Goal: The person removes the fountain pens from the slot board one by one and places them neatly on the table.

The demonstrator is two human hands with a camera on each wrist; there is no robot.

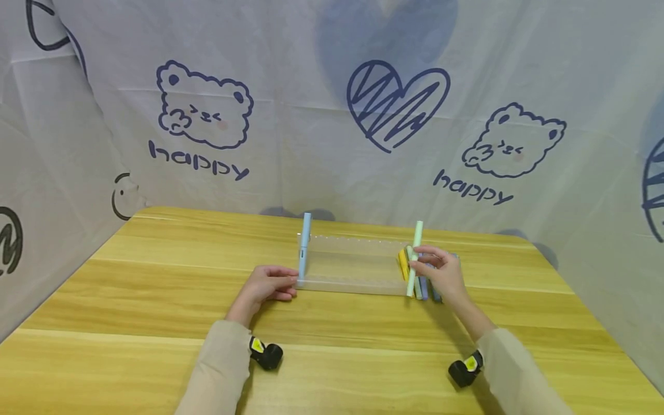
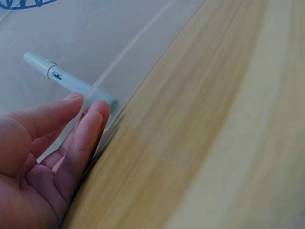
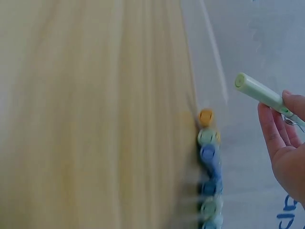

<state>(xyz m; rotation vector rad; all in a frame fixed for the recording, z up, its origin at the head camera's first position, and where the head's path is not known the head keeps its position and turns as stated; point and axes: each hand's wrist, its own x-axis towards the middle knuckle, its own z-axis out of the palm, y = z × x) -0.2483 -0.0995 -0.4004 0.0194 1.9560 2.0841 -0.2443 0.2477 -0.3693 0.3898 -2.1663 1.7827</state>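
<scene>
A clear plastic pen rack (image 1: 353,285) lies across the table, a light blue pen (image 1: 304,248) standing at its left end. My left hand (image 1: 270,283) holds the rack's left front corner between thumb and fingers, right beside that pen, as the left wrist view shows the hand (image 2: 52,152) close up. My right hand (image 1: 441,274) pinches a light green pen (image 1: 417,236) between thumb and fingertips, tilted above the rack's right end. In the right wrist view the held pen (image 3: 259,91) points its blunt end away from the hand.
Several pens lie in a row by the rack's right end, among them a yellow pen (image 1: 403,264) and a purple pen (image 1: 423,288). The wooden table (image 1: 353,351) reaches back to a printed cloth (image 1: 311,127) hanging behind it.
</scene>
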